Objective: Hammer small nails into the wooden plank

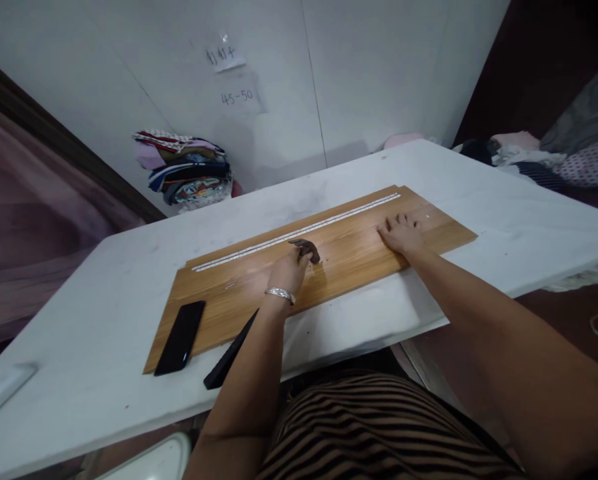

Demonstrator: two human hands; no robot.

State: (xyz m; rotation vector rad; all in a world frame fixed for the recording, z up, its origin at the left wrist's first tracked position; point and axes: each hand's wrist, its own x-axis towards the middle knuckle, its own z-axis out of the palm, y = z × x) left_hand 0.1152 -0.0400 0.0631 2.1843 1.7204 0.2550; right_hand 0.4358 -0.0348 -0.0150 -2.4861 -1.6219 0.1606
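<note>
Your left hand (286, 272) is curling in around a dark curved piece (311, 251), apparently pinching it between thumb and fingers; blur is hiding what it is. That piece is sitting just above or on the middle of the wooden board (359, 260); can't tell if it's touching. Your right hand (401, 235) is lying palm down toward the board's right end, fingers spread and slightly bent, probably keeping the board steady while the left is working.

The board is lying lengthwise across the near part of the white table (353, 313), likely so both your hands are reaching it easily. A white strip (349, 213) is running along its far side, perhaps leaving the near part free for your hands. A phone (180, 339) is resting at the near left corner, seemingly just parked out of your way. A black bar (229, 357) is lying partly under your left forearm, crossing the board's near edge.

Looks: the board is showing a warm brown wood grain, flat and smooth, with small pale bits (230, 285) lying left of your left hand. The dark piece is looking brownish, small and bent.
</note>
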